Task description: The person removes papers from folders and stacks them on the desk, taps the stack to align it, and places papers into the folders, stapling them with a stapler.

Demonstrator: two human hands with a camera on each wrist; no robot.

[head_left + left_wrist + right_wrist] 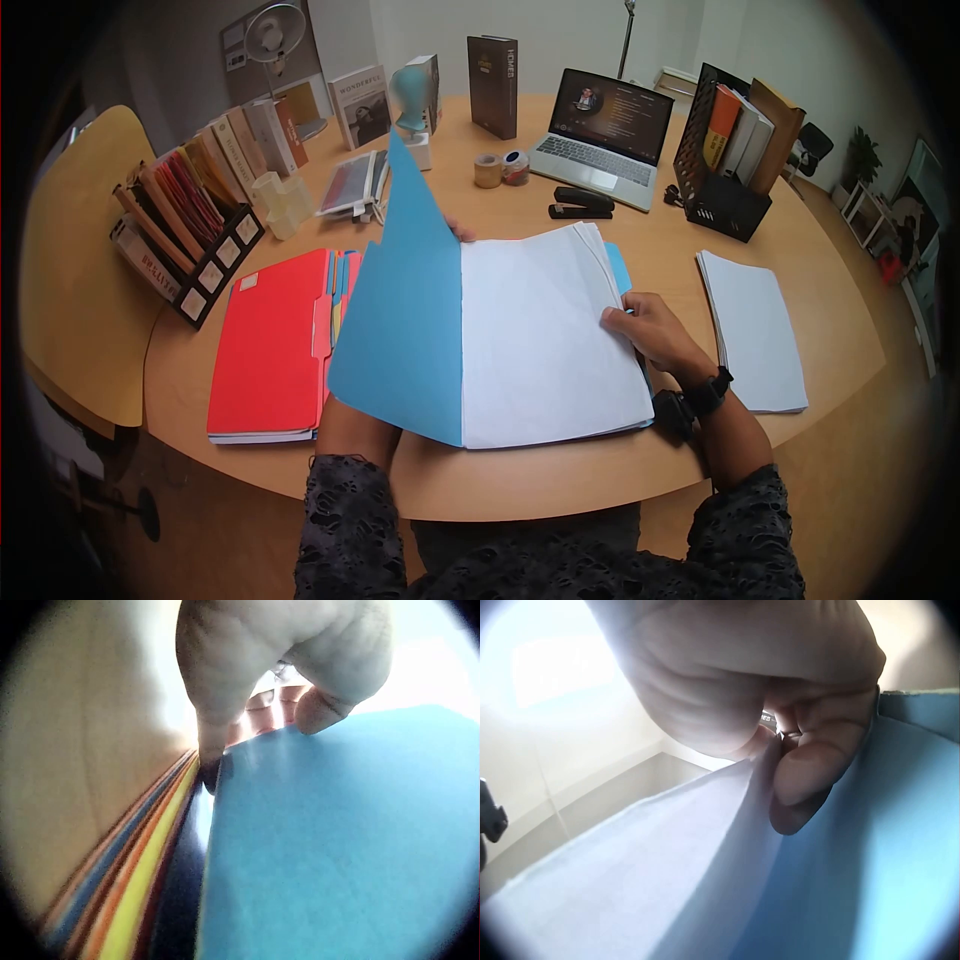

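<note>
A blue folder [405, 300] is spread in front of the person, its left cover raised and a stack of white paper [550, 340] lying against its right side. Behind the raised cover, the left hand [461, 231] is mostly hidden in the head view; in the left wrist view the left hand [285, 660] grips the blue cover [337, 825] at its edge. At the paper's right edge the right hand [655, 330] has its thumb on top. The right wrist view shows the right hand [780, 697] pinching white sheets [652, 847], with blue folder [907, 825] beside them.
Red folders [270, 345] lie at the left, another white paper stack [755, 330] at the right. Farther back are a black file rack [218, 265], a stapler [582, 204], tape rolls [488, 171], a laptop [600, 140], a dark book [492, 88] and a black book holder [735, 207].
</note>
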